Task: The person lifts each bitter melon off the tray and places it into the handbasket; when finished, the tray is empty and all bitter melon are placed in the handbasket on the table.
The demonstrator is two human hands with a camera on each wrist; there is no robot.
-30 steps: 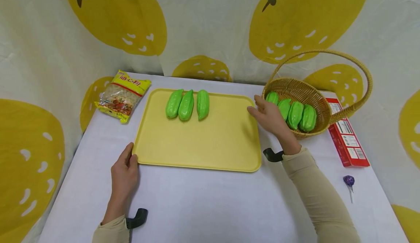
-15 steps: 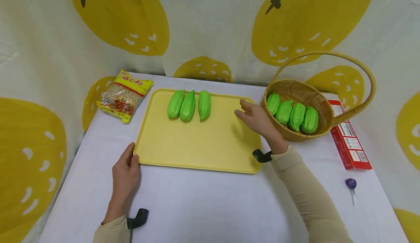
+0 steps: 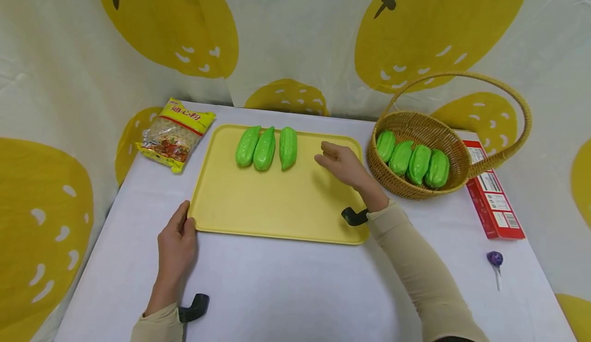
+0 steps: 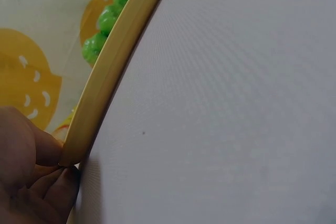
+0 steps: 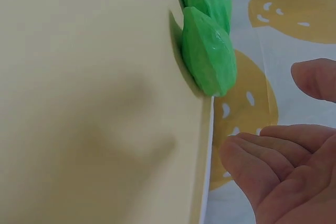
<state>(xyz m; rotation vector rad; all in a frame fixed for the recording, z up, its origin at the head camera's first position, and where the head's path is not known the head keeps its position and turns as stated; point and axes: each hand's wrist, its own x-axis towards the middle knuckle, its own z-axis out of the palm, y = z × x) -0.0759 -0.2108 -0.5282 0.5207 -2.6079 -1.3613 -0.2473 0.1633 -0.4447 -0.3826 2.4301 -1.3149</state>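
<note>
In the head view, my left hand (image 3: 176, 242) is at the near left corner of a yellow tray (image 3: 277, 203). The left wrist view shows its thumb and fingers pinching the tray's rim (image 4: 100, 87). Three glossy green ridged toy gourds (image 3: 288, 148) lie side by side near the tray's far edge. Over the right part of the tray hovers my right hand (image 3: 342, 165), fingers extended, holding nothing. Seen from the right wrist, its palm (image 5: 289, 182) faces up beside the closest gourd (image 5: 207, 51), without touching it.
A wicker basket (image 3: 374, 170) with a tall handle holds several green gourds right of the tray. A red box (image 3: 496, 203) lies beyond it, with a purple lollipop (image 3: 495, 259) nearer. A yellow food packet (image 3: 175, 134) sits at the back left.
My right hand has moved left from beside the basket to above the tray, nearer the three gourds. My left hand keeps its place at the tray corner.
</note>
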